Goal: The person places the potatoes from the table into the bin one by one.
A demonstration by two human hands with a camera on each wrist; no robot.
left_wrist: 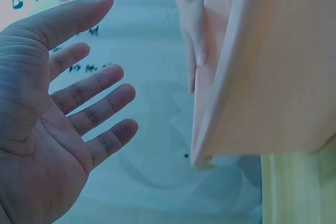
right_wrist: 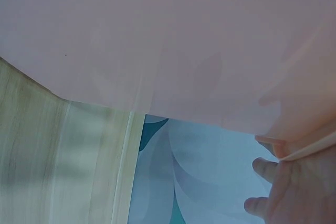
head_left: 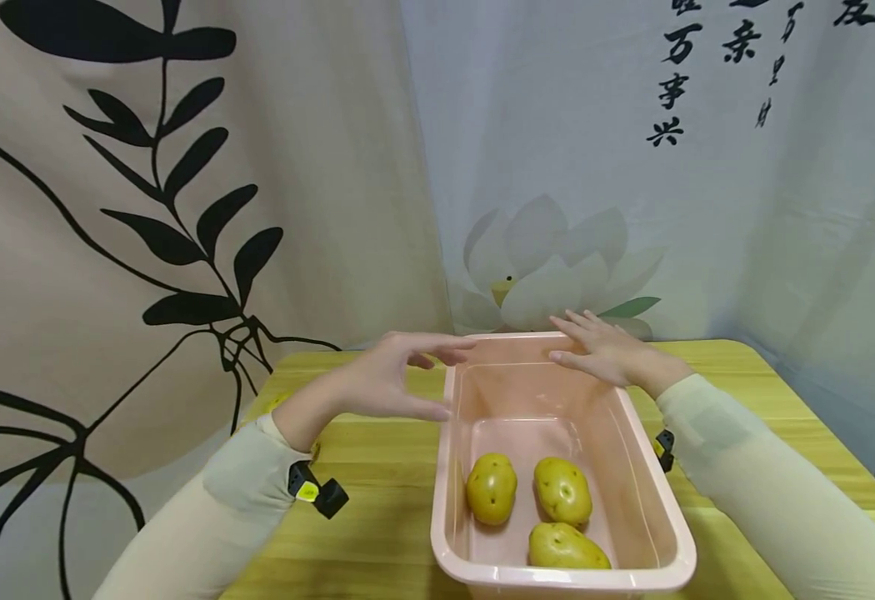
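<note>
A pink plastic bin stands on the table, its inside facing up. In it lie three yellow potatoes: one at the left, one at the right and one near the front wall. My left hand hovers by the bin's far left rim with thumb and fingers spread; in the left wrist view the palm holds nothing and is apart from the bin. My right hand is at the far right rim, fingers extended over it. The right wrist view shows fingers beside the rim, partly hidden.
The bin sits on a yellow wood-grain table. Yellow items are partly hidden behind my left forearm. Beyond the table's far edge hangs a pale curtain with printed plants, a lotus and black characters.
</note>
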